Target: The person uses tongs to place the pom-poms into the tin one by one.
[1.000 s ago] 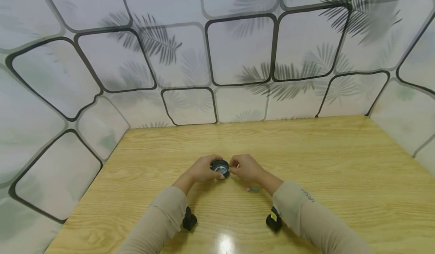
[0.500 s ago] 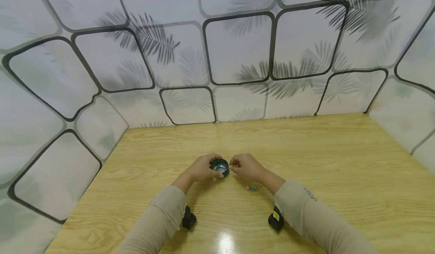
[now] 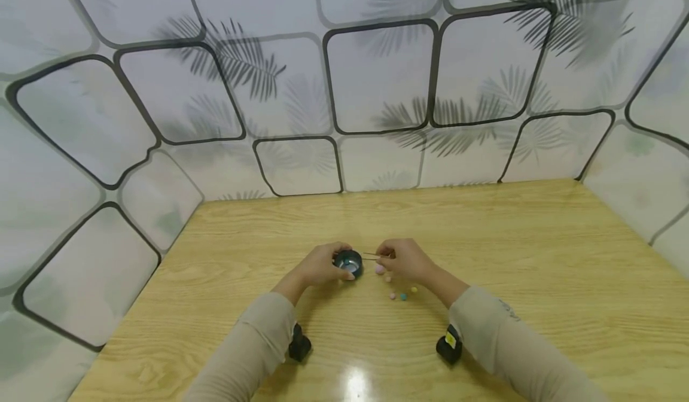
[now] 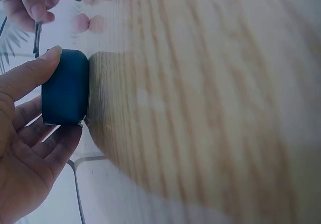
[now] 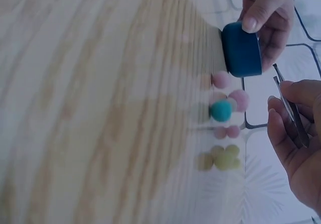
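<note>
A small dark cup (image 3: 348, 263) on the table (image 3: 538, 258) is gripped by the left hand (image 3: 322, 265). Tweezers (image 3: 370, 256) are pinched in the right hand (image 3: 405, 259), just right of the cup, with small pom-poms (image 3: 402, 295) lying below that hand.

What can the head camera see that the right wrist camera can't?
Only the head view shows the shiny inside of the small dark cup, both sleeves, the leaf-patterned walls and the black wrist cameras.

Only the right wrist view shows the cup's blue outer wall close up and a clear look at the tweezers.

Both show the left hand gripping the cup, the right hand pinching the tweezers, and little coloured balls on the wooden table.
</note>
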The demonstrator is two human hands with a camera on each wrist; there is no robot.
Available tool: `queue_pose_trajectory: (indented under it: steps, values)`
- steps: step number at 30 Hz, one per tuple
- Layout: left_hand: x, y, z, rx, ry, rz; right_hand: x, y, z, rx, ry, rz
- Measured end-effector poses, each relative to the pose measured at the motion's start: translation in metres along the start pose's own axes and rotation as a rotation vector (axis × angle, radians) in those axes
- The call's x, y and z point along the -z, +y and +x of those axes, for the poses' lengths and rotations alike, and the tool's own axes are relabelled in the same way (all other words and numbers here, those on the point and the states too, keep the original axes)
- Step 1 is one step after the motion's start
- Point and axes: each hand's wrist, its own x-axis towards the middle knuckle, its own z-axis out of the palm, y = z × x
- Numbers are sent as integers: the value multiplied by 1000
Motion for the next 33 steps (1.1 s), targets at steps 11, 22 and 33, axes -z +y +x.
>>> queue_pose_trajectory:
  steps: [11,22,33]
  values:
    - [1,0,-1,8,2,2,16,16,-11,-10,47,34]
    - [0,-1,-2,10,-3,-5,25,25,-22,-23,82,31]
    - [0,-2,-1,17,-11,-5,31,38,-31,-36,100,-22]
